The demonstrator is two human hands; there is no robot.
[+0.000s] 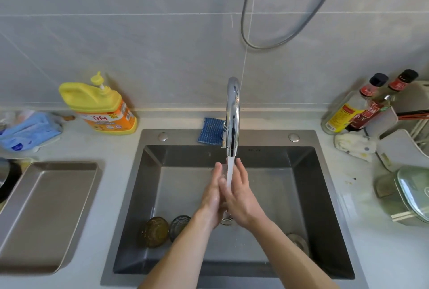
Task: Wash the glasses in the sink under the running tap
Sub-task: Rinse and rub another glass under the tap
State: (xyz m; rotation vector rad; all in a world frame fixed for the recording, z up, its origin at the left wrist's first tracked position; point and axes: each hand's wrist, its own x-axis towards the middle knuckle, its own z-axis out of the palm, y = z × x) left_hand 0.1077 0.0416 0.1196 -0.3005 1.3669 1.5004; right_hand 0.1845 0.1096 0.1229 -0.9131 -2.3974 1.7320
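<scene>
Water runs from the chrome tap (pixel 232 116) into the steel sink (pixel 325 195). My left hand (pixel 212 195) and my right hand (pixel 239 198) meet palm to palm in the stream, fingers straight, holding nothing. Two glasses stand on the sink floor to the left of my left forearm: an amber glass (pixel 155 231) and a grey glass (pixel 179 225), partly hidden by that arm. Something clear shows just below my palms at the base of the stream; I cannot tell what it is.
A yellow dish soap bottle (pixel 99 106) stands left of the sink, a blue sponge cloth (pixel 210 131) behind it. A metal tray (pixel 44 214) lies on the left counter. Sauce bottles (pixel 362 107), a rack and a lidded container (pixel 408 195) crowd the right counter.
</scene>
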